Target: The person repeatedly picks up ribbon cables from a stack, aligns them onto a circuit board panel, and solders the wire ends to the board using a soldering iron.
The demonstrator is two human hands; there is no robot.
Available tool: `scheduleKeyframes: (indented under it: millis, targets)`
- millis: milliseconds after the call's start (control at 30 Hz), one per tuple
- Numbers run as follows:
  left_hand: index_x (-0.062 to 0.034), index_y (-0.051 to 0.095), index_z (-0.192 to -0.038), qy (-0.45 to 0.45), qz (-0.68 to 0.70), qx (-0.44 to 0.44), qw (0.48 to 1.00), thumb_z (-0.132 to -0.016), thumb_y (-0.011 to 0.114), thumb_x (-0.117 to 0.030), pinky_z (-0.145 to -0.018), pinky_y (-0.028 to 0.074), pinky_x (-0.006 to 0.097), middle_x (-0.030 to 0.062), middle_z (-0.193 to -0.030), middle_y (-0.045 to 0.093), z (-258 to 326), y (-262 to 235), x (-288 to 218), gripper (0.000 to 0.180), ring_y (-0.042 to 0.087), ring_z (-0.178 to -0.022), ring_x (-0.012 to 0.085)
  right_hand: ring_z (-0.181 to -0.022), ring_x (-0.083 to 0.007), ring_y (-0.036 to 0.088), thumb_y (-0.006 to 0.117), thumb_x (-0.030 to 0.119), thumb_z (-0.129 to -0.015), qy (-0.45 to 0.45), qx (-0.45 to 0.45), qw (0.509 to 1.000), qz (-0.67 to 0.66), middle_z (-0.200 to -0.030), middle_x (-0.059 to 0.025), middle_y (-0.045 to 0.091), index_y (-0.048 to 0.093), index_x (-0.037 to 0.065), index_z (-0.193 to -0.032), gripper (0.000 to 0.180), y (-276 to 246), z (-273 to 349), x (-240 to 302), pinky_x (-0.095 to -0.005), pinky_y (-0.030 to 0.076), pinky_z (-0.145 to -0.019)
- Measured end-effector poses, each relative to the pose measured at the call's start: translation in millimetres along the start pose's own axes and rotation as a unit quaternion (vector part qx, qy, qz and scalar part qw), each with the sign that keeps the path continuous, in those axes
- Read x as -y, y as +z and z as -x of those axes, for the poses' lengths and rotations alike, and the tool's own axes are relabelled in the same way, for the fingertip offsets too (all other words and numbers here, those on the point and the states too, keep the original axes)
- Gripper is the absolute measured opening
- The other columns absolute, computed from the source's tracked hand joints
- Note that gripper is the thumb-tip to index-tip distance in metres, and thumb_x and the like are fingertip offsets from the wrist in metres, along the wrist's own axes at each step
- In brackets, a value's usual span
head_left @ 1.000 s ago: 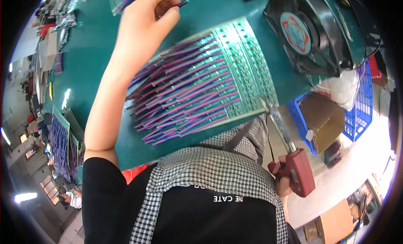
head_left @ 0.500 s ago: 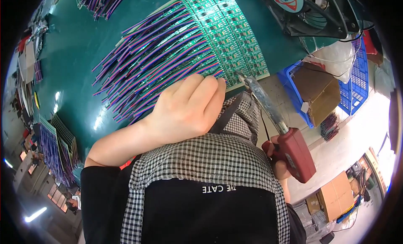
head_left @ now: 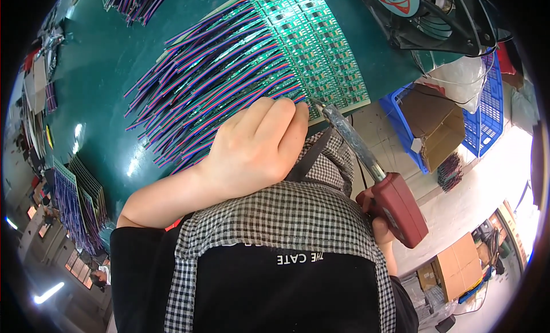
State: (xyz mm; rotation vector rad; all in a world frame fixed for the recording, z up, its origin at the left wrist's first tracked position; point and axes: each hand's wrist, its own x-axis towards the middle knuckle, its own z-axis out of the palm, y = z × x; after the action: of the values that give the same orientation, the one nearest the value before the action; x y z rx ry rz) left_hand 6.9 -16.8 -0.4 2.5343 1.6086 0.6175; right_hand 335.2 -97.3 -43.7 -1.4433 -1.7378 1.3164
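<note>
Left grip (head_left: pixel 258 152) pinched purple-and-blue ribbon wires (head_left: pixel 212 86) against the green circuit panel (head_left: pixel 309 46) at the teal worktop (head_left: pixel 109 63) near edge. Right grip (head_left: pixel 381 221) clenched the red-handled soldering iron (head_left: pixel 372 172), tip at the panel's corner, closer than half a second earlier.

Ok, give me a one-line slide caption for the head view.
Left hand presses striped ribbon wires against a green circuit panel while the right hand aims a red-handled soldering iron.

The tabletop (head_left: pixel 109 58) is dark teal; on it lies a green board (head_left: pixel 321 40) with small black and white parts, fringed with purple, red and blue wires (head_left: pixel 212 92). The soldering gun (head_left: pixel 401 210) has a dark red body and grey barrel. The apron (head_left: pixel 275 230) is black-and-white check over black, the crate (head_left: pixel 487 112) blue, the box (head_left: pixel 435 124) brown.
</note>
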Motion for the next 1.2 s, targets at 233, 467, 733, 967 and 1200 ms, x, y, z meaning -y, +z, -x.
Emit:
scheduleKeyframes:
  millis: [233,467,733,967,1200]
  targets:
    - [0.0067,0.067,-0.095,-0.009,0.005,0.004,1.0,-0.065,0.068,0.001,-0.051,0.046,0.028,0.009,-0.082,0.055,-1.4,-0.1,-0.5,0.03,0.055,-0.063,0.0191,-0.078,-0.0301,0.066,0.07,0.061,-0.078,-0.002,-0.013,1.0,0.005,-0.098,-0.0156,0.067,0.054,-0.006,-0.125,0.083,3.0,-2.6,3.4,-0.0373,0.052,-0.069]
    - [0.0065,0.067,-0.096,-0.01,0.013,0.012,1.0,-0.067,0.068,0.0,-0.051,0.046,0.029,0.0092,-0.083,0.055,-2.5,-0.8,0.4,0.03,0.055,-0.063,0.0191,-0.076,-0.0298,0.066,0.074,0.055,-0.077,-0.039,-0.045,0.998,-0.02,-0.096,-0.0172,0.066,0.055,-0.007,-0.123,0.08,5.0,-10.4,11.4,-0.0371,0.053,-0.067]
    - [0.0068,0.066,-0.097,-0.011,0.001,0.018,1.0,-0.065,0.067,0.0,-0.053,0.048,0.029,0.0108,-0.086,0.056,-0.3,-0.7,-1.5,0.032,0.057,-0.066,0.0205,-0.066,-0.0235,0.067,0.075,0.05,-0.08,-0.056,-0.008,0.996,-0.066,-0.083,-0.0119,0.068,0.04,0.002,-0.14,0.084,2.8,-14.9,12.5,-0.034,0.052,-0.062]
    - [0.0066,0.066,-0.097,0.0,-0.026,0.031,0.999,-0.065,0.067,0.0,-0.053,0.048,0.029,0.0107,-0.087,0.056,-2.3,-2.7,-2.6,0.033,0.057,-0.066,0.02,-0.063,-0.0223,0.066,0.073,0.051,-0.081,-0.06,-0.015,0.997,-0.04,-0.082,-0.0105,0.067,0.04,0.002,-0.139,0.083,1.8,-13.7,11.6,-0.0332,0.052,-0.062]
    - [0.0065,0.067,-0.094,0.009,-0.022,0.019,1.0,-0.065,0.068,0.0,-0.051,0.047,0.028,0.0108,-0.088,0.057,-0.9,-1.9,-1.5,0.03,0.057,-0.065,0.019,-0.073,-0.0263,0.067,0.074,0.055,-0.078,-0.038,-0.014,0.999,-0.013,-0.091,-0.0134,0.068,0.051,-0.005,-0.128,0.081,-0.6,-2.0,-1.0,-0.035,0.053,-0.065]
